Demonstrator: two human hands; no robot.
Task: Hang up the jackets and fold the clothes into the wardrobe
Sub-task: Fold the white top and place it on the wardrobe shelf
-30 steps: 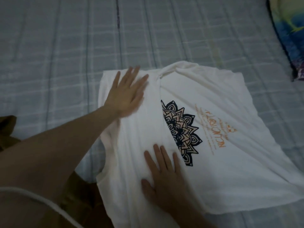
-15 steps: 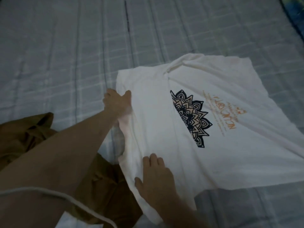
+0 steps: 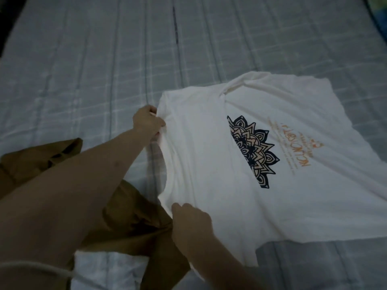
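A white T-shirt with a dark mandala print and orange lettering lies partly folded on the bed, its left side doubled over. My left hand grips the shirt's folded left edge near the top, fingers curled round the cloth. My right hand grips the same edge lower down, close to me. The edge between the two hands is lifted slightly off the bed.
A brown garment lies crumpled on the bed under my arms, at the lower left. The grey checked bedsheet stretches far to the left and back. A white cord crosses my left forearm. A colourful pillow corner shows at the top right.
Both hands went from lying flat on the shirt to gripping its left folded edge. The view has shifted, and more of the brown garment shows.
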